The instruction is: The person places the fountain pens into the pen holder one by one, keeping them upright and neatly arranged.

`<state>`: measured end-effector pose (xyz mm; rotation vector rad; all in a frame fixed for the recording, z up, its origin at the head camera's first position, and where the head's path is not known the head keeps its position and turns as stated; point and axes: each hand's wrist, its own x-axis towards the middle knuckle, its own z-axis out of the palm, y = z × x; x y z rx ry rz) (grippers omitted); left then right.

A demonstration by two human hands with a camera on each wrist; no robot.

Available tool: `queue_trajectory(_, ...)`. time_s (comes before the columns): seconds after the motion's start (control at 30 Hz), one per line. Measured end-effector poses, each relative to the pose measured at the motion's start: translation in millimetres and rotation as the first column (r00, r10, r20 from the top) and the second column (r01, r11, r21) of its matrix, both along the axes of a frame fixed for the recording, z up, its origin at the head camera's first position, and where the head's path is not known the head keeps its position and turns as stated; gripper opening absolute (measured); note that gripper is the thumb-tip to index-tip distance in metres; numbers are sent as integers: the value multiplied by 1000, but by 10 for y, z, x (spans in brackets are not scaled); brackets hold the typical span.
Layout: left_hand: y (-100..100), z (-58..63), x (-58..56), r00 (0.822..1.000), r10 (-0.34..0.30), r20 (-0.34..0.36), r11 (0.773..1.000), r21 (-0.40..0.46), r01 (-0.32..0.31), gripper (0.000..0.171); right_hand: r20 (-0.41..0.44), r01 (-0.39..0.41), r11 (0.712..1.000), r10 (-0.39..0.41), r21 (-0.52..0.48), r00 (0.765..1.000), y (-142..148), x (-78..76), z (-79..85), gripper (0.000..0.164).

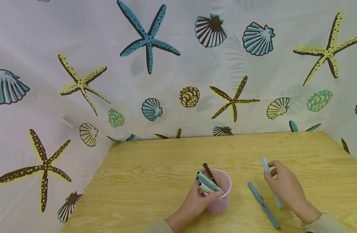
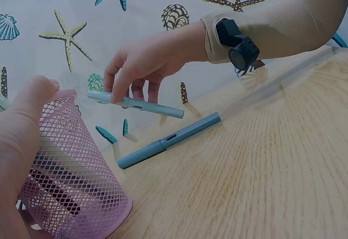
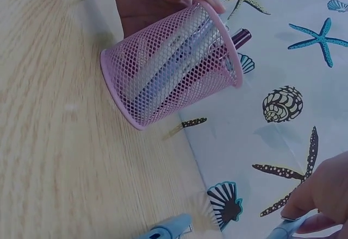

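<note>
A pink mesh pen cup [image 1: 220, 205] stands on the table, gripped by my left hand [image 1: 192, 200] with the thumb at its rim. Several pens lean inside it, among them a dark brown pen [image 1: 208, 170] and pale green ones. To the right, my right hand [image 1: 286, 185] pinches a light blue pen [image 2: 155, 108] between thumb and fingers, above the tabletop in the left wrist view. Between the cup and that hand, a darker blue pen [image 1: 263, 204] lies on the table. Only part of the right hand shows in the right wrist view.
The wooden table [image 1: 155, 168] reaches back to a white cloth [image 1: 178, 64] printed with starfish and shells, which also hangs along both sides. A dark wrist camera [image 2: 239, 46] is strapped over the right sleeve.
</note>
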<state>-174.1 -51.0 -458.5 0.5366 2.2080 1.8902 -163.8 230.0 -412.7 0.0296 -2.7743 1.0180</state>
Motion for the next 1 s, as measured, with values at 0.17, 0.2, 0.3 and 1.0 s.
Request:
queue_trajectory(0.17, 0, -13, 3, 1000, -3, -11, 1000, 0, 3, 65, -77, -6, 1000, 5, -11, 997, -93, 46, 51, 31)
queue_trajectory(0.2, 0, -11, 6, 1000, -4, -11, 1000, 0, 4, 64, -84, -8, 1000, 6, -20, 996, -115, 56, 60, 30)
queue_trajectory(0.3, -11, -5, 12, 1000, -3, -11, 1000, 10, 3, 67, -104, -19, 999, 14, -46, 995, -177, 73, 87, 29)
queue_trajectory(1.0, 1, 1, 1, 1000, 8, -21, 1000, -27, -9, 68, -485, -157, 960, 26, -231, 874, -470, 146, 254, 23)
